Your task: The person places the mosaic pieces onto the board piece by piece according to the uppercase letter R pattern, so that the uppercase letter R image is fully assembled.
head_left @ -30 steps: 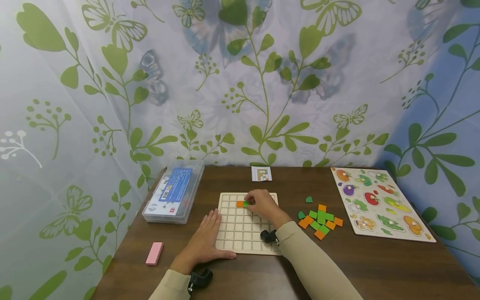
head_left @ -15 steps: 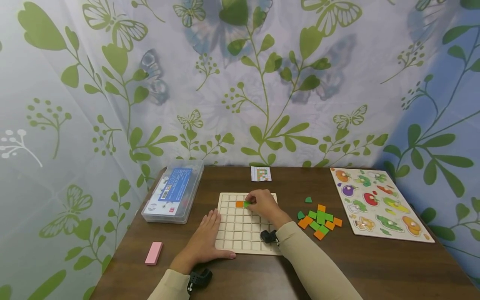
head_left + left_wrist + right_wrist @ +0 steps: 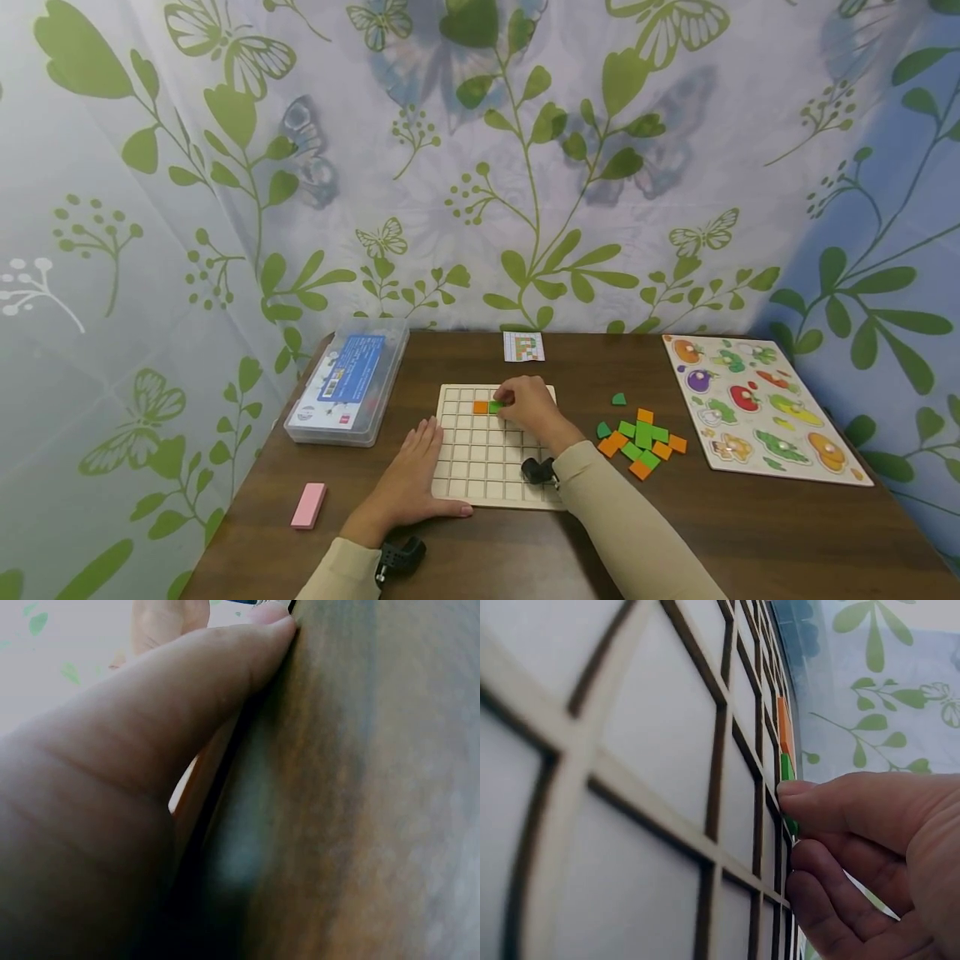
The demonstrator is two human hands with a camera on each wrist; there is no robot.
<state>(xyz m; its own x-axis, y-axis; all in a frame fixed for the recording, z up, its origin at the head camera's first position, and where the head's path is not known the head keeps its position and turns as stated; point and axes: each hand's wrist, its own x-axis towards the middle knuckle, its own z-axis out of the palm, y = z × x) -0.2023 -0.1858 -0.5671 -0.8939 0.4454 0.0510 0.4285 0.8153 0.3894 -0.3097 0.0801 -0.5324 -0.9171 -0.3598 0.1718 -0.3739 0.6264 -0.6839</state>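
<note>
A pale wooden grid board (image 3: 476,468) lies in front of me in the head view. An orange square tile (image 3: 480,407) sits in one of its upper cells, with a green tile (image 3: 493,407) directly to its right. My right hand (image 3: 528,408) pinches the green tile at the board; in the right wrist view the thumb (image 3: 799,789) presses on its face and the other fingers curl behind. My left hand (image 3: 411,477) rests along the board's left side, fingers straight, the thumb stretched along the front edge. The left wrist view shows mostly that thumb (image 3: 187,686) and the tabletop.
Loose orange and green tiles (image 3: 642,435) lie in a cluster right of the board. Further right is a vegetable peg puzzle (image 3: 750,404). A small pattern card (image 3: 523,347) lies behind the board. At left are a clear plastic case (image 3: 348,383) and a pink block (image 3: 308,506).
Very little differs. My right fingertips have eased slightly to the right, baring a bit more of the green tile. My left hand holds its place.
</note>
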